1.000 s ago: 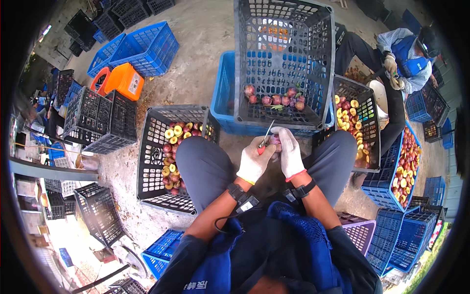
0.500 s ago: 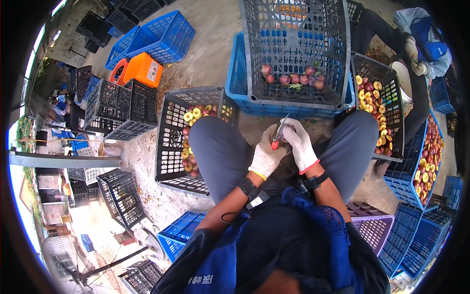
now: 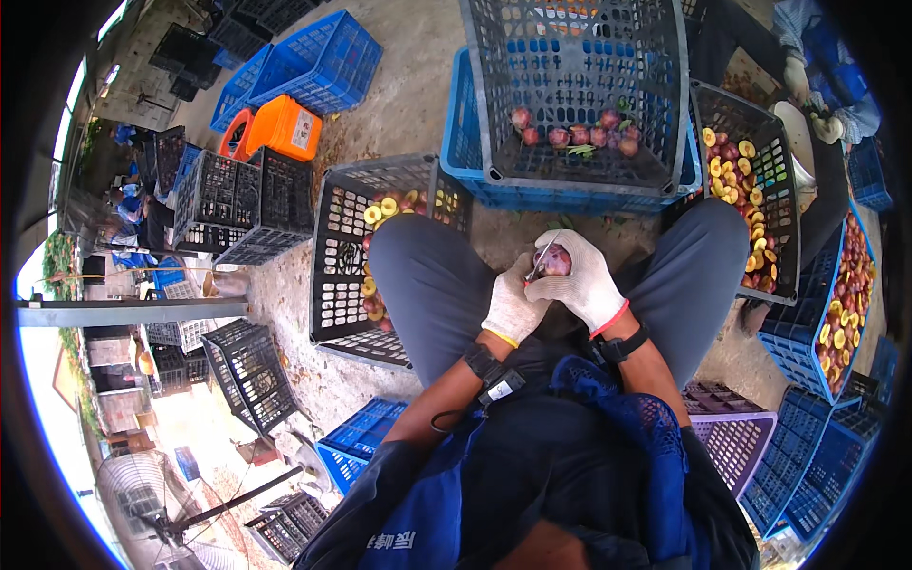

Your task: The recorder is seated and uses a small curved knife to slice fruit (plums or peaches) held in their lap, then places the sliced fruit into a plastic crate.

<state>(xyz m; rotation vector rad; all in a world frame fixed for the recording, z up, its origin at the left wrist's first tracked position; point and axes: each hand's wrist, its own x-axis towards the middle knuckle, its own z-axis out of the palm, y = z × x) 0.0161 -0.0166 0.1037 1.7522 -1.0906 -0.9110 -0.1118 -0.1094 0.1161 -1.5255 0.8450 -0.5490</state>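
Here both gloved hands (image 3: 560, 290) (grip closed) clasp a peach (image 3: 557, 259).

Bright, even daylight, soft shadows (heavy fisheye bending, black vignette at rim)

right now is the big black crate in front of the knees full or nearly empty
Nearly empty: the tall black crate shows only a single row of whole reddish fruit along its near side, the rest bare mesh.
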